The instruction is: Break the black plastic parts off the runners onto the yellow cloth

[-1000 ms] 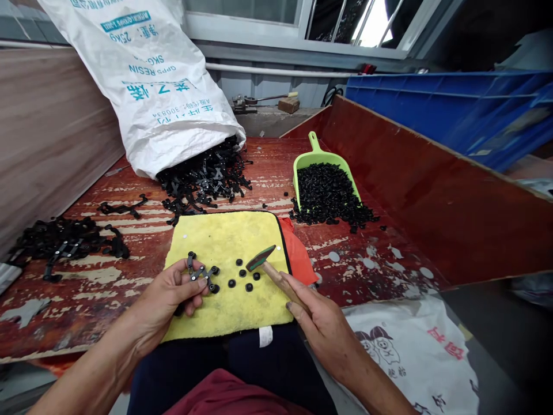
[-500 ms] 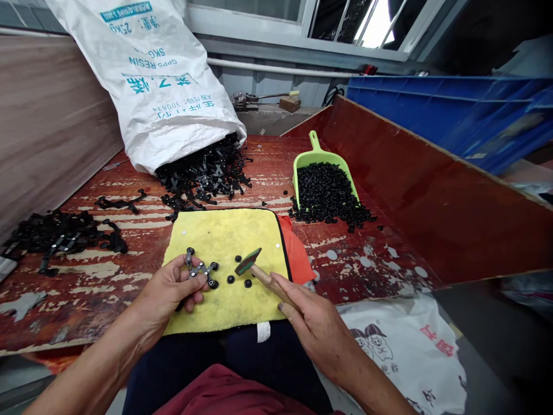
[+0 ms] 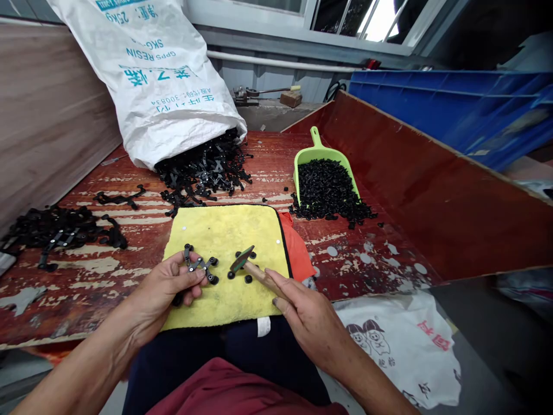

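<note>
My left hand pinches a black X-shaped plastic part with round caps at its tips, holding it on the yellow cloth. Wrapped round a wooden handle, my right hand holds a small hammer whose green-brown head hangs just above several loose black caps on the cloth, right of the part.
A white resin sack spills black X-shaped parts onto the worn red table. A green scoop holds black caps. More black parts lie at the left. A red board wall stands at the right, a printed bag below it.
The hammer head has moved left and down toward the loose caps and the held part. My left hand keeps its grip on the part.
</note>
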Available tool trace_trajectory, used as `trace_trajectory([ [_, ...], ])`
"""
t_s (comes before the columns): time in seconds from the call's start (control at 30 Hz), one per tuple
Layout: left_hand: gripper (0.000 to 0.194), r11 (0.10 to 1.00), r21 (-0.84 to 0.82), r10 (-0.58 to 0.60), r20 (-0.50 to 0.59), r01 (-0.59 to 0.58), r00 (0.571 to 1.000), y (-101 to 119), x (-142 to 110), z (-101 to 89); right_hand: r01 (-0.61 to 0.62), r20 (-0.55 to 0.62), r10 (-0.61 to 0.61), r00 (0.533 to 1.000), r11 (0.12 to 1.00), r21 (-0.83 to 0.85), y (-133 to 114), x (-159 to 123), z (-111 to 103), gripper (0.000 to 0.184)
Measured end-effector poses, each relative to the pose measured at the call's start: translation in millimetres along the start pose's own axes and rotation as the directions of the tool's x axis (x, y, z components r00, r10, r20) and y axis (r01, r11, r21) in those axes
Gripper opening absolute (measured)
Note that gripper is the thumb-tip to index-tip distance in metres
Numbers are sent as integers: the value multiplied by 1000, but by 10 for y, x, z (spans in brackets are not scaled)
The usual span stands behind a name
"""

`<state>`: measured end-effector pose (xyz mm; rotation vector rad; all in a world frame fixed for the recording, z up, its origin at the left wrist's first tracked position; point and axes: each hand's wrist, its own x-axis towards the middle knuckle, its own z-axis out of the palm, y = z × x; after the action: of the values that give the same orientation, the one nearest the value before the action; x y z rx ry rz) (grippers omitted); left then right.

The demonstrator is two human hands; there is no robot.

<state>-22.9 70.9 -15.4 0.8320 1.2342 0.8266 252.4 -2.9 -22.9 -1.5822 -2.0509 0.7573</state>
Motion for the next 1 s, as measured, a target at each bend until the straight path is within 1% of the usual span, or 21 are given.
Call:
trace_trajectory([
  [0.23, 45, 1000, 2, -9, -7, 9, 1000, -4, 8, -1, 3, -17, -3, 1000, 1000, -1, -1, 25, 17, 53],
  [0.4, 46, 999, 34, 13, -7, -13, 1000, -19, 13, 2, 14, -25, -15, 1000, 1000, -17, 28, 14, 39, 53],
  [0.5, 48, 998, 58, 22, -20, -21, 1000, -22, 14, 26, 26, -10, -26, 1000, 999, -27, 8, 10, 18, 53],
  [0.63, 52, 997, 62, 38, -43, -35, 998, -19, 14, 68, 57, 16, -56, 998, 996, -63, -129, 23, -81, 52],
  [0.8, 51, 997, 62, 50, -35, -48, 998, -16, -9, 77, 141, 5, -141, 990, 985, -104, -342, 77, -193, 50],
  [0.9, 50, 996, 62, 66, -23, -64, 998, -24, -17, 65, 177, -16, -181, 983, 971, -159, -380, 109, -145, 52],
  [1.0, 48, 994, 71, 81, -12, -80, 997, -44, -4, 65, 182, 43, -178, 983, 939, -291, -341, 117, -28, 52],
])
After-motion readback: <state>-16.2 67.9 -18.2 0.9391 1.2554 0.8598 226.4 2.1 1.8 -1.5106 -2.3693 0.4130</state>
